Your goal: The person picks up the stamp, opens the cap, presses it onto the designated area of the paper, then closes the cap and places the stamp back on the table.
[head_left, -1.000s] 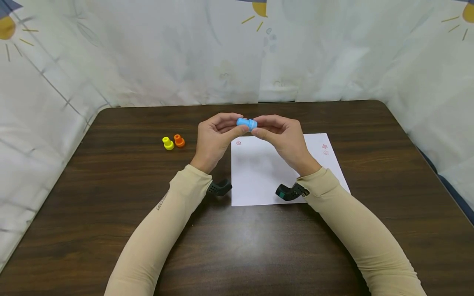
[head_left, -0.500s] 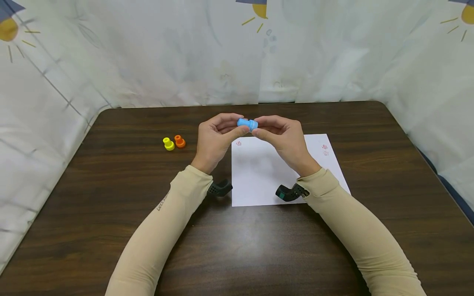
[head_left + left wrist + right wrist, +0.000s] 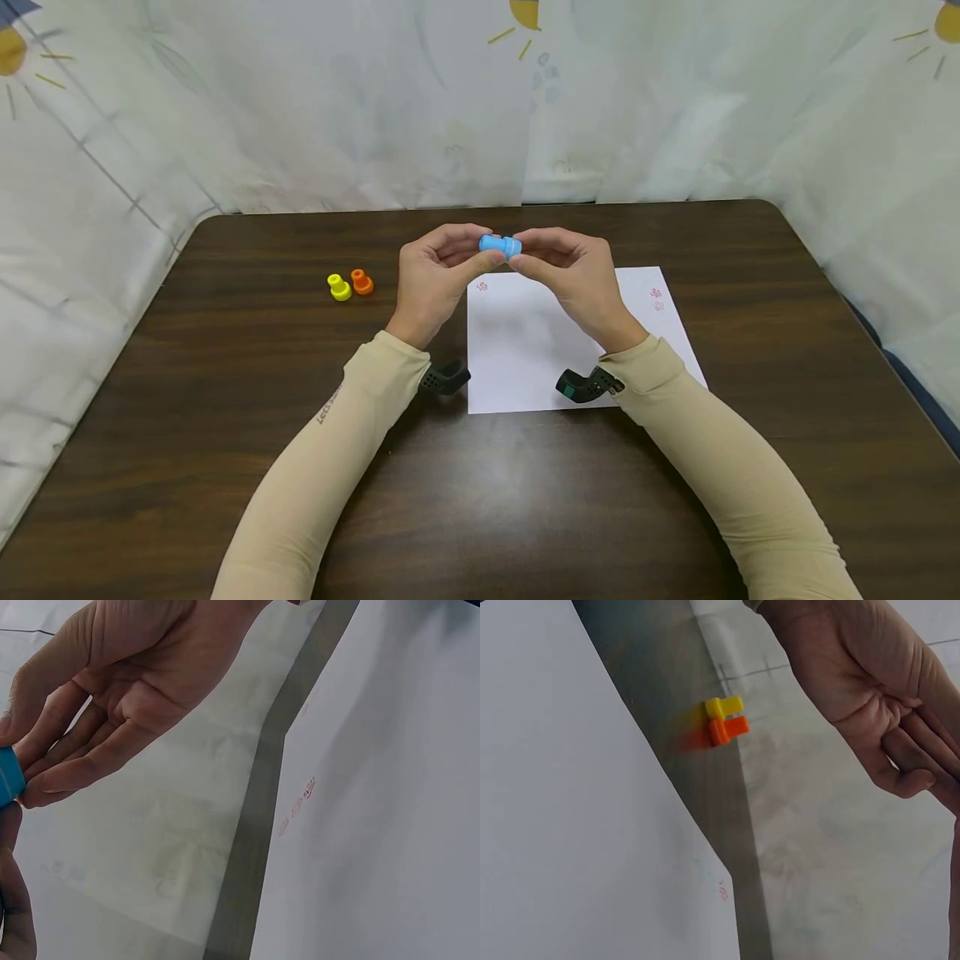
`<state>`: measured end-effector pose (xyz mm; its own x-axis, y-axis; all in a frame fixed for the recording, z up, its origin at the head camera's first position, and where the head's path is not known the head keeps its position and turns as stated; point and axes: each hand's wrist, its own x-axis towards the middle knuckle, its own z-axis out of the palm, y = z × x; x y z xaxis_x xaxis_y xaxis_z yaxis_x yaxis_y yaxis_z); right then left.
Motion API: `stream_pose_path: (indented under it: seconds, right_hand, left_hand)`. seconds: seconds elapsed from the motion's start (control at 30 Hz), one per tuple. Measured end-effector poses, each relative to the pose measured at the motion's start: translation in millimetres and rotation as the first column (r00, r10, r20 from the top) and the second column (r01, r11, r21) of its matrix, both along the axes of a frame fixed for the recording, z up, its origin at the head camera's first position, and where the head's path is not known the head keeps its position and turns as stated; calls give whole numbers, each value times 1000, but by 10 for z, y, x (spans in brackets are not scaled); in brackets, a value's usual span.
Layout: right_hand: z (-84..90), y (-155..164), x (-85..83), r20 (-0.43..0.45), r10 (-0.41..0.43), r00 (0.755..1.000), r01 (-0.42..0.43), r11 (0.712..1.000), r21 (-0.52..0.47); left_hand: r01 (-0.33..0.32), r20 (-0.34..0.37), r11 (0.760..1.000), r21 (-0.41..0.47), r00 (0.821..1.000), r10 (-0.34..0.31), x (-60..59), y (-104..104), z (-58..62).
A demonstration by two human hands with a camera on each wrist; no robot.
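Above the far edge of a white paper sheet point(image 3: 540, 350), a small blue stamp point(image 3: 500, 246) lies sideways between both hands. My left hand point(image 3: 431, 283) pinches its narrow handle end between thumb and fingers. From the other side, my right hand point(image 3: 588, 279) pinches the wider end. In the left wrist view, part of the blue stamp point(image 3: 9, 776) shows at the left edge with the right hand's fingers on it. The right wrist view shows the left hand's palm, but the stamp is out of that view. Small red prints point(image 3: 657, 299) mark the paper's upper corners.
A yellow stamp point(image 3: 339, 288) and an orange stamp point(image 3: 362, 282) stand side by side on the dark wooden table point(image 3: 225, 375), left of the left hand. White sheeting point(image 3: 337, 108) with printed suns hangs behind the table and along its sides.
Both hands keep their hold on the blue stamp in nearly the same place. Only the head view has shifted slightly.
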<state>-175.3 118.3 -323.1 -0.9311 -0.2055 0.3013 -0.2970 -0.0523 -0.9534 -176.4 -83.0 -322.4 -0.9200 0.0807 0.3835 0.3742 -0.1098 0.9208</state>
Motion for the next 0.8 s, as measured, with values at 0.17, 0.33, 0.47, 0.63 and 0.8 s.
stream_pose_path:
  seconds: [0.17, 0.33, 0.47, 0.63, 0.8]
  right_hand:
    - [7, -2, 4, 15, -6, 1000, 6, 1000, -17]
    - [-6, -1, 12, 0, 3, 1000, -3, 998, -56]
    - [-7, -17, -1, -22, 11, 1000, -13, 996, -84]
    - [-1, -40, -14, -42, -4, 999, 1, 997, -74]
    - [8, -68, -40, -59, -8, 998, 4, 997, -78]
  left_hand:
    - [10, 14, 1000, 24, 1000, -10, 1, 18, 0]
    - [-7, 14, 1000, 16, 1000, 7, 7, 42, -15]
    - [-17, -5, 1000, 13, 1000, 18, 3, 44, -13]
    - [-27, -17, 999, 23, 999, 27, -1, 41, -7]
    - [-40, -26, 999, 30, 999, 40, -5, 33, -1]
